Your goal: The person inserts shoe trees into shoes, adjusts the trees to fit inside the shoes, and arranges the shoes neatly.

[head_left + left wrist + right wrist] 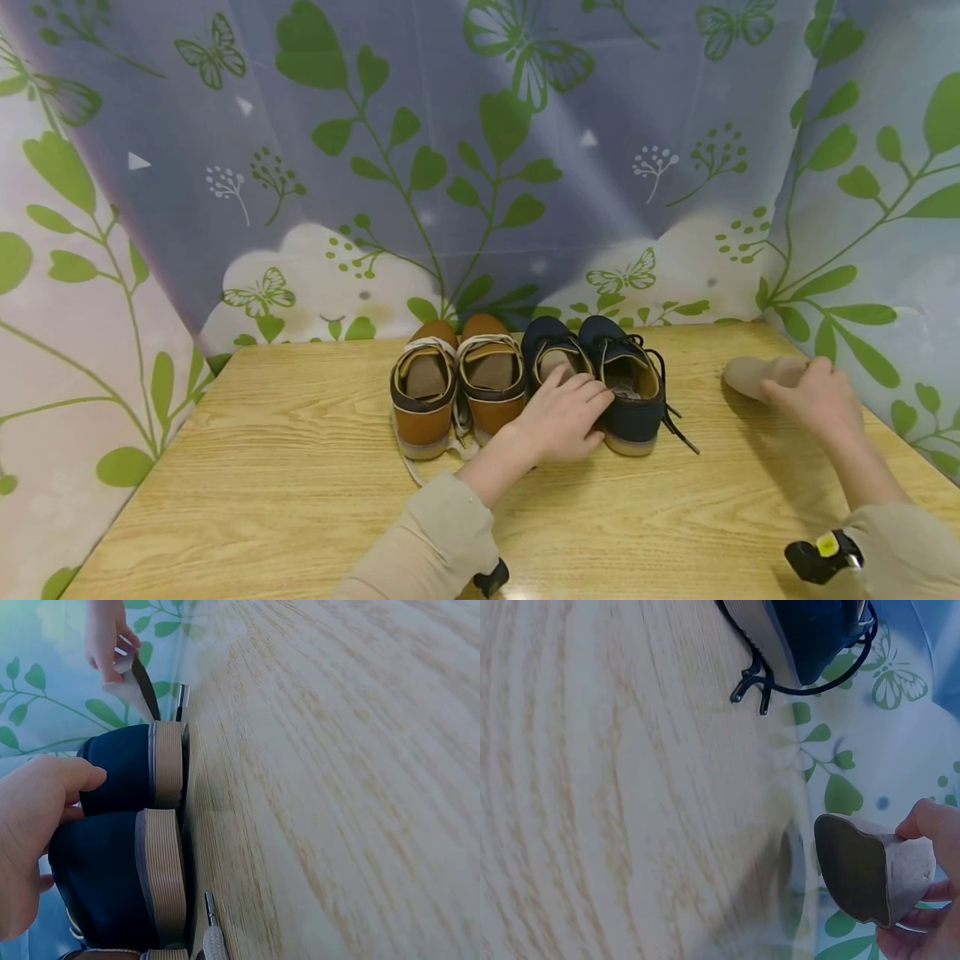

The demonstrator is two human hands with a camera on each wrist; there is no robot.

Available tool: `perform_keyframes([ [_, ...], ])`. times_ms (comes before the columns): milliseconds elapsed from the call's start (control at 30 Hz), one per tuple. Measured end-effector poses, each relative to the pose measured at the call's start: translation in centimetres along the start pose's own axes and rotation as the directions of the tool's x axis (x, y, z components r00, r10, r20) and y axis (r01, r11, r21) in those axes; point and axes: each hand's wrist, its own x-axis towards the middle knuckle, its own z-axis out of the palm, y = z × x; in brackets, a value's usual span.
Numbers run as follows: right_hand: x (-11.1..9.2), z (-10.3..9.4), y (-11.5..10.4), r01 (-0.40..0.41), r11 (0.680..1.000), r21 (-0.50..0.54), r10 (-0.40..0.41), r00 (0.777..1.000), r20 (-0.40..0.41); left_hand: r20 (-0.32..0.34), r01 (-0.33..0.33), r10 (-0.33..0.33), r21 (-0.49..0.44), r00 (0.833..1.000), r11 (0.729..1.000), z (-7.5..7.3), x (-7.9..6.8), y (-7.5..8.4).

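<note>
A beige insole (750, 379) with a dark underside is pinched between the thumb and fingers of my right hand (821, 400), raised over the table's right side; in the right wrist view the insole (851, 870) bends. My left hand (562, 417) reaches over the left navy shoe (547, 333), fingers at its opening, where a light insole shows. The thumb overlaps the heel of the right navy shoe (630, 425) in the left wrist view. Part of the left navy shoe is hidden under this hand.
A pair of brown shoes, the left one (423, 429) and right one (487, 408), stands beside the navy pair, with pale laces trailing on the wooden table (300, 442). Dark laces (678, 425) hang from the right navy shoe. A printed cloth (450, 167) surrounds the table.
</note>
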Motion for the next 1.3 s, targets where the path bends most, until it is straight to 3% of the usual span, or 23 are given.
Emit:
perform_keyframes([
  [700,-0.9,-1.2,-3.5,0.069,0.996,-0.062,-0.067,0.997,0.03,-0.014,-0.01,0.01,0.007,1.0,1.0,0.3,0.0,-0.1],
  [1067,-1.8,-1.8,-5.6,0.129,0.991,-0.044,-0.13,0.991,-0.021,-0.037,-0.034,0.035,0.029,0.999,0.999,0.3,-0.1,-0.2],
  [1300,-2.8,-3.1,-6.9,0.179,0.984,0.019,-0.178,0.982,-0.056,-0.05,-0.045,0.046,0.021,0.998,0.999,0.5,-0.2,-0.2],
])
